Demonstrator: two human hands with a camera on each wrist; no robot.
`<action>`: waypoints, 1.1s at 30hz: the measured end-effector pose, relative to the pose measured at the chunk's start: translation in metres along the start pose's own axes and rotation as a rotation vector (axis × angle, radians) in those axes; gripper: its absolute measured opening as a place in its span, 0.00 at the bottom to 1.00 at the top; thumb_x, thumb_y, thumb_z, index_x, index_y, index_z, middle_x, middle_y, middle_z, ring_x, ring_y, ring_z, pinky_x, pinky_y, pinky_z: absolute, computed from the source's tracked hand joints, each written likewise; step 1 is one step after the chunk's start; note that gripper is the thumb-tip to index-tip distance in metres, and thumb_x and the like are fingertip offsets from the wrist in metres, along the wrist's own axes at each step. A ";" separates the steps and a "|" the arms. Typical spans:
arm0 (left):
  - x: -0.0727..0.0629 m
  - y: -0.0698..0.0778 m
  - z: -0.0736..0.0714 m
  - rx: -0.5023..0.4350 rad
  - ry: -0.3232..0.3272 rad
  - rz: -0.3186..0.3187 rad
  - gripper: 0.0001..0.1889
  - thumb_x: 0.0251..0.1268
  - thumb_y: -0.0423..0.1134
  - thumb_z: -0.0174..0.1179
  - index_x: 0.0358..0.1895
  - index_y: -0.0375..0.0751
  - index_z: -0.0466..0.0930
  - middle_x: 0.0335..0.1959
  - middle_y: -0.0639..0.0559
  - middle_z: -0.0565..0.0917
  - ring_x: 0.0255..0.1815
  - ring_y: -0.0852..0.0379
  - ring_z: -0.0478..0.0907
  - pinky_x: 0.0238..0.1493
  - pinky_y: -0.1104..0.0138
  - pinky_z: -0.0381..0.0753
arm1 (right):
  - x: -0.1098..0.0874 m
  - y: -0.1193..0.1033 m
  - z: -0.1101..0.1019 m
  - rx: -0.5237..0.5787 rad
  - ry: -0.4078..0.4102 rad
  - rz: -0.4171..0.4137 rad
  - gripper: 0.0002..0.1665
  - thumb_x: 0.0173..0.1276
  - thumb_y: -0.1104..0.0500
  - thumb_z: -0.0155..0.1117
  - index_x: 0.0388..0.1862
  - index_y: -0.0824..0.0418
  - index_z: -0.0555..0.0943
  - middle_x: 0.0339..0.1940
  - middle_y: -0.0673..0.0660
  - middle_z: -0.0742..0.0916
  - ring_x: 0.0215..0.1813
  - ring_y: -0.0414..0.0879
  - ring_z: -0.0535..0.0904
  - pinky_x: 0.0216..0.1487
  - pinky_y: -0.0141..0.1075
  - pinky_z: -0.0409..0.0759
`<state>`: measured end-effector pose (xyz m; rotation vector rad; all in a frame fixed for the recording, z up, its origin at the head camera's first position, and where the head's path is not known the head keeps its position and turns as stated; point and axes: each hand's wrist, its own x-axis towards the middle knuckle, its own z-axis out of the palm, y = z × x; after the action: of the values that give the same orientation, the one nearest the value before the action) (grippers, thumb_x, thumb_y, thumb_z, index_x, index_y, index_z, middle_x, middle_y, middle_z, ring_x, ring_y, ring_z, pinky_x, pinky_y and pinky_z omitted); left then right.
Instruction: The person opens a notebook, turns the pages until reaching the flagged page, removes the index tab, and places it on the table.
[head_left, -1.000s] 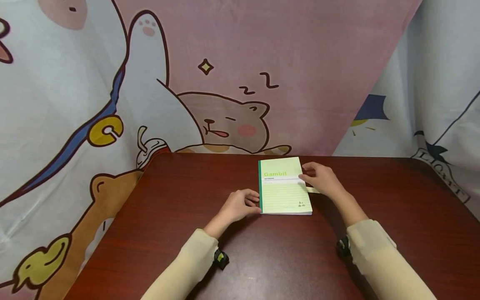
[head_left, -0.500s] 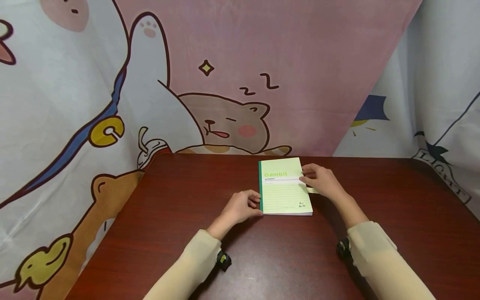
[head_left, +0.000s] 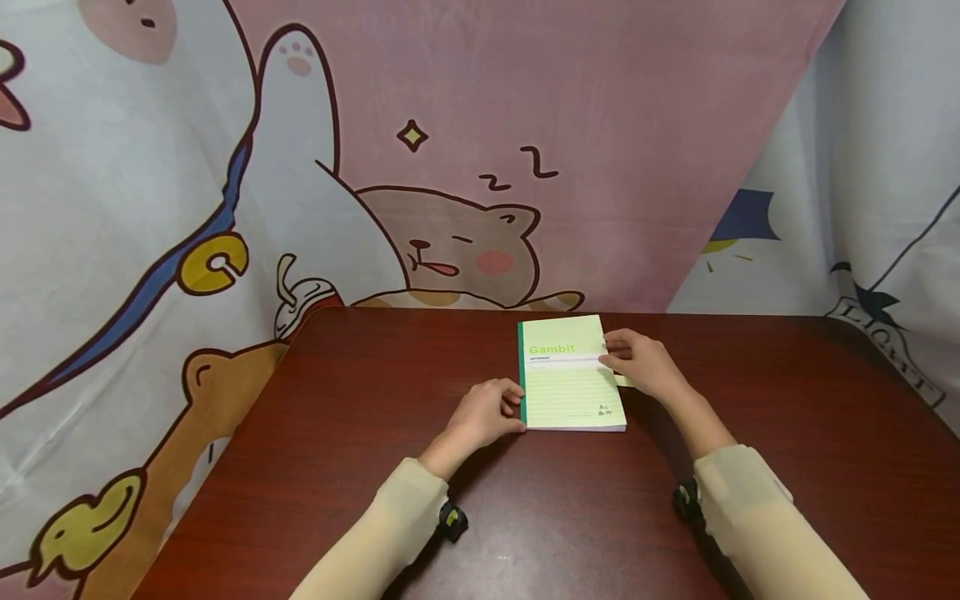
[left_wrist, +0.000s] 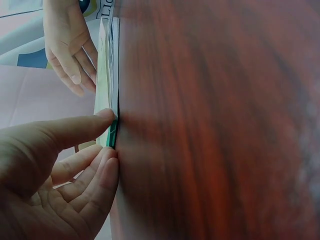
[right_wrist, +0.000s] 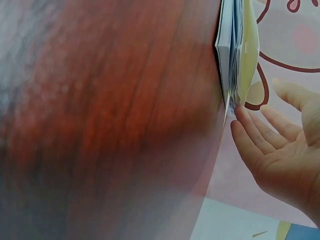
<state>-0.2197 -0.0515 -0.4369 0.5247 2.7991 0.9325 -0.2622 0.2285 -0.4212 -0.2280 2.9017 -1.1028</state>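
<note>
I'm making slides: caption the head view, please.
Left hand at the green spine, right hand at the opposite edge: a Gambit notebook on a brown table.

Soft, even light across the head view, fairly bright on the cloth (head_left: 637,125) behind, and there's the notebook (head_left: 570,383), its pale cover popping against the dark bench (head_left: 375,367)! A whitish sheen spreads toward the bench's near edge. Soft-edged shadows lie under both forearms (head_left: 378,533); the light seems to fall from above. Big lettering (head_left: 552,349) clear, the smallest print too fine to read. Over to the wrist views: dimmer, hazier, colours muted. On the left, streaky blurred grain and pale glare well apart from the notebook; on the right, glare farthest from the bench's visible edge, grain smeared, a dark, fuzzy shadow near the right hand (right_wrist: 285,145).
</note>
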 end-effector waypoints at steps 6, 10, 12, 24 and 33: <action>0.000 0.000 0.000 -0.006 0.009 0.008 0.23 0.52 0.40 0.77 0.53 0.45 0.82 0.44 0.55 0.86 0.40 0.59 0.82 0.45 0.68 0.80 | 0.000 -0.001 0.000 0.004 -0.001 0.006 0.29 0.73 0.57 0.62 0.66 0.71 0.71 0.63 0.72 0.80 0.63 0.66 0.78 0.60 0.55 0.78; 0.000 0.001 -0.001 -0.015 0.018 0.013 0.23 0.51 0.39 0.77 0.53 0.44 0.83 0.44 0.54 0.86 0.40 0.59 0.83 0.45 0.68 0.80 | -0.001 -0.002 -0.001 0.016 -0.002 0.024 0.28 0.73 0.57 0.62 0.67 0.70 0.71 0.64 0.71 0.79 0.63 0.65 0.78 0.60 0.54 0.78; 0.000 0.001 0.000 -0.014 0.022 0.013 0.23 0.51 0.38 0.77 0.53 0.43 0.83 0.45 0.54 0.86 0.40 0.59 0.83 0.44 0.68 0.80 | -0.001 -0.002 -0.002 0.024 0.003 0.029 0.28 0.73 0.57 0.62 0.67 0.70 0.72 0.64 0.71 0.79 0.63 0.65 0.78 0.60 0.54 0.78; 0.000 -0.001 0.001 -0.019 0.028 0.001 0.23 0.54 0.37 0.75 0.54 0.43 0.82 0.46 0.53 0.86 0.41 0.57 0.84 0.45 0.66 0.81 | -0.001 0.000 -0.003 0.099 0.046 0.069 0.27 0.73 0.58 0.62 0.67 0.68 0.72 0.65 0.70 0.79 0.60 0.64 0.80 0.50 0.42 0.81; -0.001 0.000 0.001 -0.020 0.026 -0.006 0.22 0.55 0.37 0.75 0.53 0.43 0.82 0.45 0.53 0.86 0.41 0.58 0.83 0.44 0.67 0.80 | 0.003 -0.005 -0.002 0.268 0.073 0.070 0.33 0.70 0.65 0.62 0.71 0.73 0.65 0.63 0.74 0.78 0.57 0.63 0.82 0.49 0.42 0.86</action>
<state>-0.2188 -0.0515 -0.4375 0.5045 2.8097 0.9722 -0.2643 0.2257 -0.4165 -0.0792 2.7555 -1.4966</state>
